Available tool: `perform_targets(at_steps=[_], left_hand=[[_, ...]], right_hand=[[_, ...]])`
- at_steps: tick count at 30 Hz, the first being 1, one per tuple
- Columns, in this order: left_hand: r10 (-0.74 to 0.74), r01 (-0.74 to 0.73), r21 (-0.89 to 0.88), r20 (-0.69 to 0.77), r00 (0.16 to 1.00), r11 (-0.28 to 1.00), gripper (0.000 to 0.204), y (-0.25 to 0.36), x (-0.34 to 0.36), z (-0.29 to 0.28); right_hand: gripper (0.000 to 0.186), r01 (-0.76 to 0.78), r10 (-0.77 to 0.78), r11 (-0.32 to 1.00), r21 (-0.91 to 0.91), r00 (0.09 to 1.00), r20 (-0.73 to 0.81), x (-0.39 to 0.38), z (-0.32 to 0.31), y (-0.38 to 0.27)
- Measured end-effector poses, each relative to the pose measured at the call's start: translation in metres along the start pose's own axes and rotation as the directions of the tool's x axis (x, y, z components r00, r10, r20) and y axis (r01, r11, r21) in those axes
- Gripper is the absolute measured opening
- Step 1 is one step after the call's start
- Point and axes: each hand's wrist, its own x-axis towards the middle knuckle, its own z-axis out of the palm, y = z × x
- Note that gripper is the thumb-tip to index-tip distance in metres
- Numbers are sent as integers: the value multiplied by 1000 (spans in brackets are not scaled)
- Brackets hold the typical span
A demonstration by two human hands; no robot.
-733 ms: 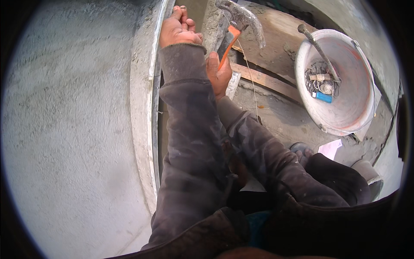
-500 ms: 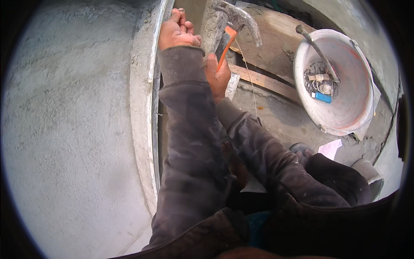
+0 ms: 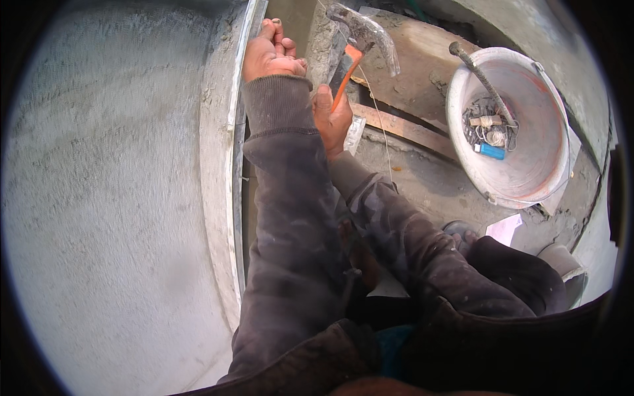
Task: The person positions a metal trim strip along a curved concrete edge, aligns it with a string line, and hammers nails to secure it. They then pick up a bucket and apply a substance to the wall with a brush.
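Observation:
At the far end of the long metal-edged strip (image 3: pixel 236 152), my left hand (image 3: pixel 272 54) has its fingers curled in, with the fingertips drawn together. Whatever it pinches, if anything, is too small or hidden to make out. Just right of and nearer than it, my right hand (image 3: pixel 332 120) is wrapped round the orange handle of a claw hammer (image 3: pixel 363 36). The hammer's worn metal head points up and away, raised above the boards. My left sleeve partly covers the right hand. A thin string (image 3: pixel 378 105) hangs down past the hammer.
A whitish bucket (image 3: pixel 531 162) at the right holds nails, wound string, a blue lighter (image 3: pixel 490 151) and a leaning ribbed metal bar (image 3: pixel 481 79). Wooden boards (image 3: pixel 416 49) lie beyond my hands. A grey plastered surface (image 3: pixel 119 198) fills the left. Pinkish paper (image 3: pixel 503 230) lies near my foot.
The view has shifted very slightly, and the bucket sits a touch further left in it. Both hands keep their grips, and the hammer stays raised in nearly the same place.

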Motion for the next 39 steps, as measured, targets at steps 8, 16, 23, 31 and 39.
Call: perform_targets(at_steps=[8,16,23,31,39], left_hand=[[35,-35,0,9,999,999,19,-2,1,-2],[51,-51,24,-30,998,998,19,-3,4,-2],[51,-51,-7,11,999,999,18,-3,-1,-1],[82,-82,17,2,997,996,17,-4,9,-3],[18,-18,-4,-2,1000,1000,15,-1,6,-3]], right_hand=[[38,167,-162,981,-96,985,53,1,1,0],[39,100,-90,990,-104,991,98,2,-3,3],[41,216,-188,962,-167,967,171,4,0,6],[38,18,-11,996,-83,996,91,3,-7,-3],[38,205,-164,961,-185,963,214,8,-3,-3]])
